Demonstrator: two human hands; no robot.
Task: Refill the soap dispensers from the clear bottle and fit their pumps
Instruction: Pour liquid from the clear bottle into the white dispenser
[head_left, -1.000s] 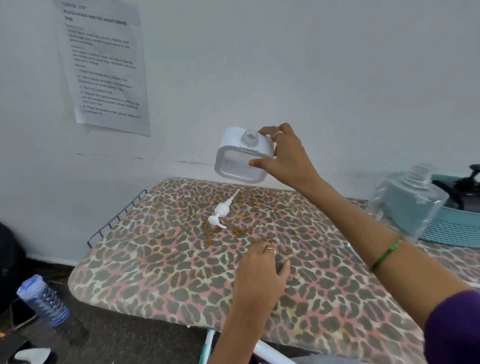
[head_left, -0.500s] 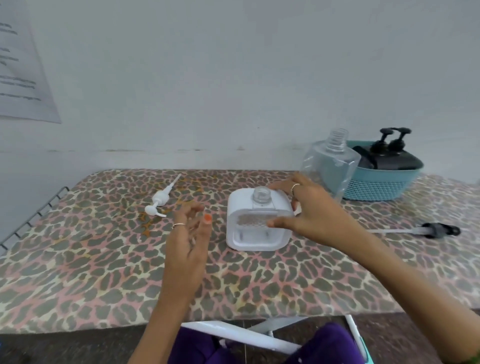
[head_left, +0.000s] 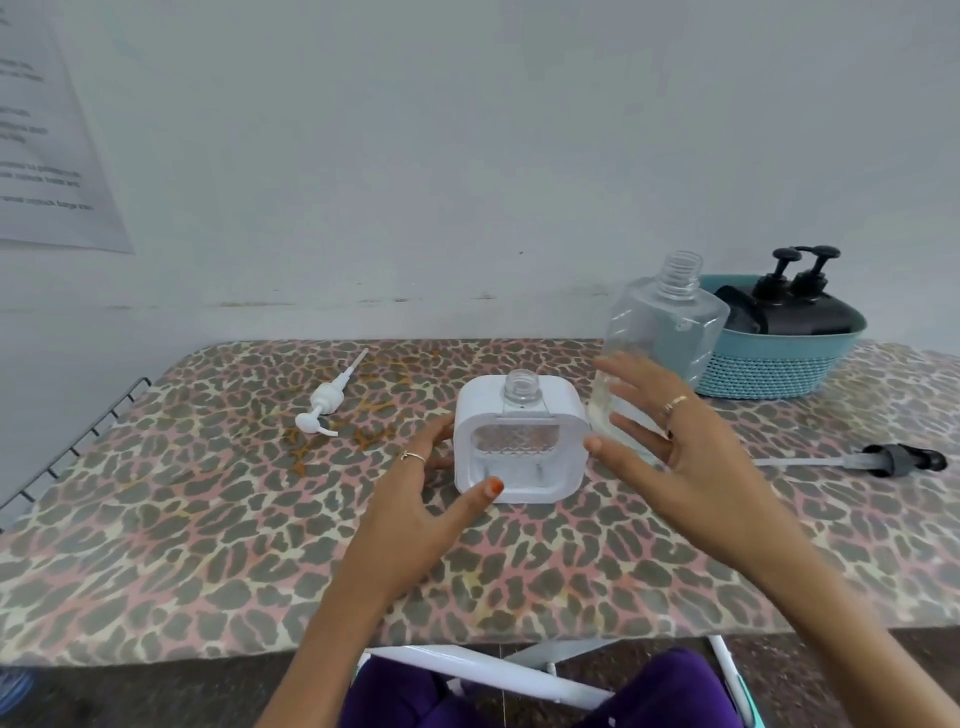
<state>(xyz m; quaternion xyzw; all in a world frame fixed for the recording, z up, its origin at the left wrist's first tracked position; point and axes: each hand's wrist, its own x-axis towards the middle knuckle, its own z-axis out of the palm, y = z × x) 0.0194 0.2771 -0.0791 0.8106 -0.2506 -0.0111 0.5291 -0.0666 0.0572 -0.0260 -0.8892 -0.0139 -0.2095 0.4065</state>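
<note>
A pale wall with a printed sheet (head_left: 49, 130) taped at the upper left backs a table (head_left: 208, 545) covered in leopard-print cloth, which fills the middle of the frame. The white square dispenser (head_left: 521, 441) stands upright at centre, its clear threaded neck uncapped and pointing up, which looks like the reason it is parked there: ready to take liquid. The left hand (head_left: 415, 499) lies at its left side, fingers loosely spread around the lower corner and thumb at the front face, apparently steadying it rather than squeezing it; whether the fingertips actually touch is hard to say. The right hand (head_left: 670, 452) hovers just right of the dispenser with fingers straight and splayed, holding nothing, directly in front of the clear bottle (head_left: 660, 343). That bottle stands open-necked just right of the dispenser, near enough to lift and pour, so the reach seems meant for it. The white pump (head_left: 324, 402) lies on its side left of centre, well apart from the dispenser, set aside until filling is done. A dark-headed pump (head_left: 883, 460) lies at the right edge. A teal basket (head_left: 779, 371) behind the bottle holds black dispensers (head_left: 800, 306) with pumps already fitted.
</note>
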